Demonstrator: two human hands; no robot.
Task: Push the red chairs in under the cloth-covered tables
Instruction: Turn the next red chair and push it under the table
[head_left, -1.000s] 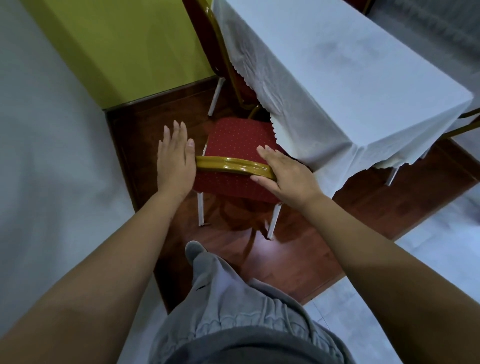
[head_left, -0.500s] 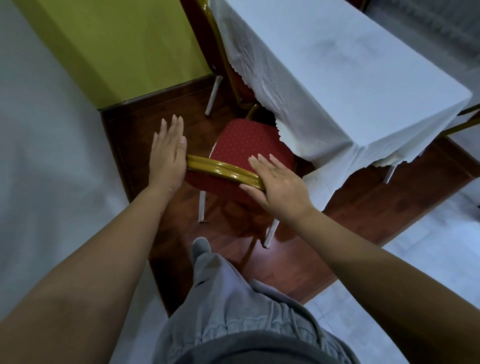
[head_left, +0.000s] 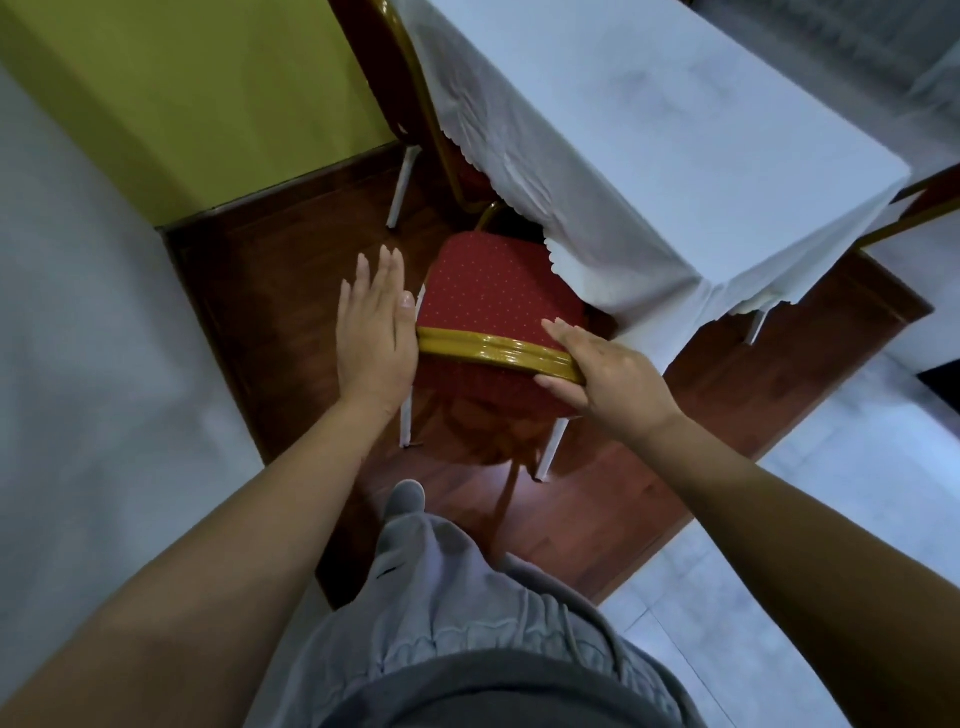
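Flanking the red chair (head_left: 493, 306) backrest, left hand (head_left: 375, 332) and right hand (head_left: 613, 374), fingers flat, unclenched.

I see a yellow-green wall (head_left: 197, 98) rising behind the dark wooden floor (head_left: 291, 270); pale floor tiles (head_left: 779, 597) border that wood on the right, grey trousers (head_left: 467, 613) below.

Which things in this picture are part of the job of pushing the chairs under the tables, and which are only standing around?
Part of the job:
- red chair, seat partly under the cloth
- its gold top rail
- white tablecloth on the table
- left hand, flat at the rail's end
- right hand, on the rail

Only around:
- second chair behind
- green wall
- wooden floor
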